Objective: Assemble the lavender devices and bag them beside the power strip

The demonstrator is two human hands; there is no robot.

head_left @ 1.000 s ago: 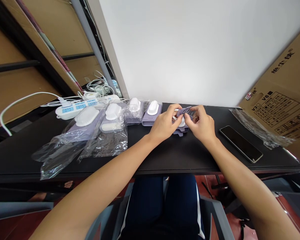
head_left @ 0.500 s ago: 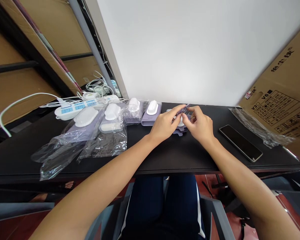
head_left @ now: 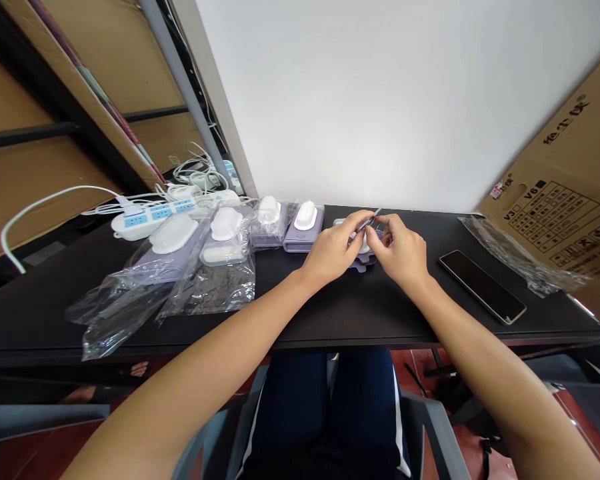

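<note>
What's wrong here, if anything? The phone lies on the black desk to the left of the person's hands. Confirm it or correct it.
The side is wrong: the phone lies on the black desk to the right of the person's left hand and right hand, not to their left, as the head view shows.

Left hand (head_left: pixel 333 252), right hand (head_left: pixel 400 253) pinch thin strip (head_left: pixel 371 219) above lilac case (head_left: pixel 363 267), on black desk (head_left: pixel 340 313).

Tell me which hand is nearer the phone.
Right. The right hand is left of the phone, not touching it; the left hand is farther left, on the right hand's far side from the phone.
</note>
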